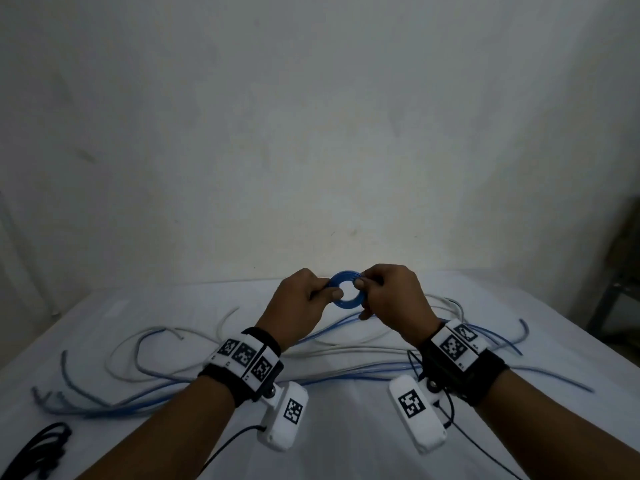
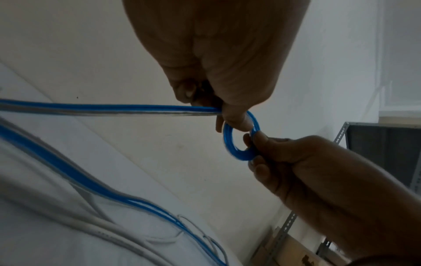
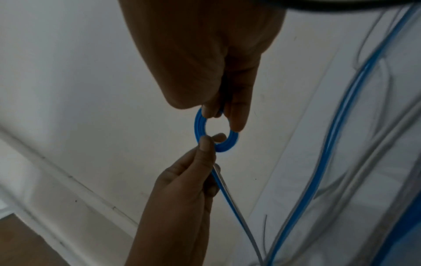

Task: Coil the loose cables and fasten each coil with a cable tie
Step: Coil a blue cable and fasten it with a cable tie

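A small, tight blue cable coil (image 1: 348, 300) is held up above the far middle of the white table (image 1: 346, 445). My left hand (image 1: 329, 288) pinches its left side, and my right hand (image 1: 363, 285) pinches its right side. In the left wrist view the left hand (image 2: 230, 122) grips the coil (image 2: 230, 144) where the blue cable's loose tail (image 2: 114, 108) runs off to the left. In the right wrist view the right hand (image 3: 224, 118) pinches the top of the coil (image 3: 200, 126), and the tail (image 3: 227, 190) drops past the left hand's fingers (image 3: 205, 149).
Loose blue cables (image 1: 346, 375) and white-grey cables (image 1: 156, 341) sprawl across the table under both wrists. A bunch of black cable ties (image 1: 38, 452) lies at the near left corner. A wall stands close behind the table, and a metal shelf (image 2: 387, 153) stands at the right.
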